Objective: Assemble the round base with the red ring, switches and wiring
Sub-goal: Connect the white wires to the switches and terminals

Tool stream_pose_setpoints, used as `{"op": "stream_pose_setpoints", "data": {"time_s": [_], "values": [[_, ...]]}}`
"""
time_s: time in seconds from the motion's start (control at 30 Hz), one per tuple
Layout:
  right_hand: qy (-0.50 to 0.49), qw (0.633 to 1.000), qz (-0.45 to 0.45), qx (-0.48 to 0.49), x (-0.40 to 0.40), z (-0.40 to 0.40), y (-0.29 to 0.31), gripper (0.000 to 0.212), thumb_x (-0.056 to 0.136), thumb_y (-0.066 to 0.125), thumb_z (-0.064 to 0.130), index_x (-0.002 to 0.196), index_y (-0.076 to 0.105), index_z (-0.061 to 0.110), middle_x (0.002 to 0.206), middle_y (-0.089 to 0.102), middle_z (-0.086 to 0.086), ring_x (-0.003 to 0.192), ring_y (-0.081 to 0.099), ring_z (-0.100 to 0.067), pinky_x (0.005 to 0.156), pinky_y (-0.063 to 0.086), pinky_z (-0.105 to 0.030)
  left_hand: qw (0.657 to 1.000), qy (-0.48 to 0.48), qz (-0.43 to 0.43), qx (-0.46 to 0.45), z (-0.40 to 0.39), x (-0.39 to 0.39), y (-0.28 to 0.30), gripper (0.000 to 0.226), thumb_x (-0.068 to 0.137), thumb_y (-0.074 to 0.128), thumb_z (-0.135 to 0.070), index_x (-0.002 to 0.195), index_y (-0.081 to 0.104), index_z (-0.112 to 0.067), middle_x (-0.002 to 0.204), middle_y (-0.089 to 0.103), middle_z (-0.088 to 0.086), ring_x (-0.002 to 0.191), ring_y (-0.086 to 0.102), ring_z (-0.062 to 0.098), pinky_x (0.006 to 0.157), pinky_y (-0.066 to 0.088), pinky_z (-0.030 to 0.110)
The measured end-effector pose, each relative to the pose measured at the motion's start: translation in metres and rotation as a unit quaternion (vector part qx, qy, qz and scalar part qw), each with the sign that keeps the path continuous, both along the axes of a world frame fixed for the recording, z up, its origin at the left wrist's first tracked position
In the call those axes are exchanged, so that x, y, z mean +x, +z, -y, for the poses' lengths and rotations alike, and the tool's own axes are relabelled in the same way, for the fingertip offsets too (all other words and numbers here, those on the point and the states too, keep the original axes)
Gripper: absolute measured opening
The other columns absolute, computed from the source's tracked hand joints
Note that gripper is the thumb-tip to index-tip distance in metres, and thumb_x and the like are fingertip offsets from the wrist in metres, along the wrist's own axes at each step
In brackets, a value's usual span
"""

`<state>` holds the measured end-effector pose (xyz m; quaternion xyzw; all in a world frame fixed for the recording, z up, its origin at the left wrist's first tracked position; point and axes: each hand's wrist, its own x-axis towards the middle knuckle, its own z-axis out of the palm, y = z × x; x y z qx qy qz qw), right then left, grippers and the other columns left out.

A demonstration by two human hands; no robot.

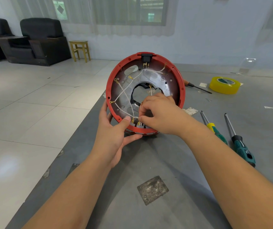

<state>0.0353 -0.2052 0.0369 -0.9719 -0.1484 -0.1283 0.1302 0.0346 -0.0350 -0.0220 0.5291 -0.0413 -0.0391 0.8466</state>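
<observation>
Forearms reach forward over the grey table (149,162), nearest the camera. My left hand (114,138) cradles the lower rim of the round base (145,95), thumb pressed on the red ring (111,83) near the switches (140,124), fingers curled beneath; this grip carries the weight. My right hand (159,113) has its fingertips closed in a pinch on a white wire (124,93) end just above the switch terminals. The base stands tilted on its edge, open side facing me, close to the table's left edge.

Risks, as I judge them: the base rests on a narrow curved contact, so any slackening of the left grip could let it roll or tip toward the floor on the left. Pulling the wire sideways could strain the small brass terminal or unseat a neighbouring lead. The crossing wires may snag my fingers.

Room: open table lies to the right, though two screwdrivers (238,139) lie near my right forearm. Farther off sit a yellow tape roll (224,85) and a third screwdriver (197,85), well apart from the work.
</observation>
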Motion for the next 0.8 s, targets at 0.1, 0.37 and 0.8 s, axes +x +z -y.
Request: {"op": "stream_pose_setpoints", "data": {"time_s": [0.1,0.37,0.8], "values": [[0.001,1.000,-0.003,-0.011,-0.0004,-0.0004,0.0012,0.010,0.095,0.063,0.039,0.091,0.069,0.032,0.108,0.061,0.011,0.120,0.044,-0.019,0.105,0.030,-0.045,1.000,0.010,0.009,0.018,0.0012,-0.0008,-0.0018,0.085,0.098,0.064,0.009,0.152,0.041,-0.053,0.146,0.057,0.004,0.107,0.076,0.028,0.072,0.066,0.052],[0.005,1.000,-0.005,-0.009,-0.0001,-0.0004,-0.0002,0.013,0.098,0.061,0.041,0.093,0.068,0.031,0.105,0.059,0.013,0.115,0.043,-0.019,0.107,0.029,-0.048,0.999,0.016,0.016,0.032,0.0008,-0.0027,0.0010,0.088,0.098,0.062,0.012,0.153,0.040,-0.054,0.146,0.058,0.003,0.105,0.077,0.030,0.074,0.066,0.052],[-0.003,1.000,-0.018,-0.007,0.0025,0.0011,-0.0014,0.016,0.104,0.051,0.037,0.097,0.064,0.031,0.104,0.055,0.014,0.118,0.042,-0.023,0.108,0.029,-0.049,0.997,0.021,0.031,0.066,0.0037,-0.0050,0.0045,0.092,0.099,0.061,0.011,0.157,0.034,-0.055,0.146,0.058,-0.002,0.102,0.078,0.026,0.076,0.066,0.051]]}}
